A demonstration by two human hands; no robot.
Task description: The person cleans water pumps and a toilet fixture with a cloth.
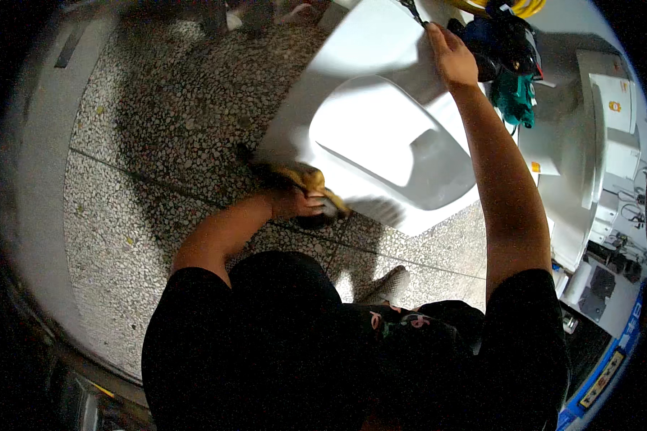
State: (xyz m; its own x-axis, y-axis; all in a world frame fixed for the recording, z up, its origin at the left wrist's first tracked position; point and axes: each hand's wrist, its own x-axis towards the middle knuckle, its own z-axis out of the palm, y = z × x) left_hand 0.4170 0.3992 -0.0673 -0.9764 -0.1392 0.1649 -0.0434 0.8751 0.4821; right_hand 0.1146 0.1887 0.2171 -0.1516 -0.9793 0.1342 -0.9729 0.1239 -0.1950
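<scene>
A white panel-like piece (291,116) with a rounded, recessed basin (388,140) lies before me, brightly lit. At its lower left edge my left hand (302,202) is closed on a blurred yellow and dark object (315,180), perhaps a power tool; its exact kind cannot be told. Near the upper right edge my right hand (453,51) is stretched out, with its fingertips at the end of a thin dark item (415,12). Whether that hand grips the item is not clear.
Beyond my right hand are a dark blue and black tool (498,46), a teal power tool (512,99) and a coiled yellow hose or cable (523,6). A white bench with boxes (614,105) stands to the right. Speckled terrazzo floor (194,108) spreads at left; a shoe (391,284) shows below.
</scene>
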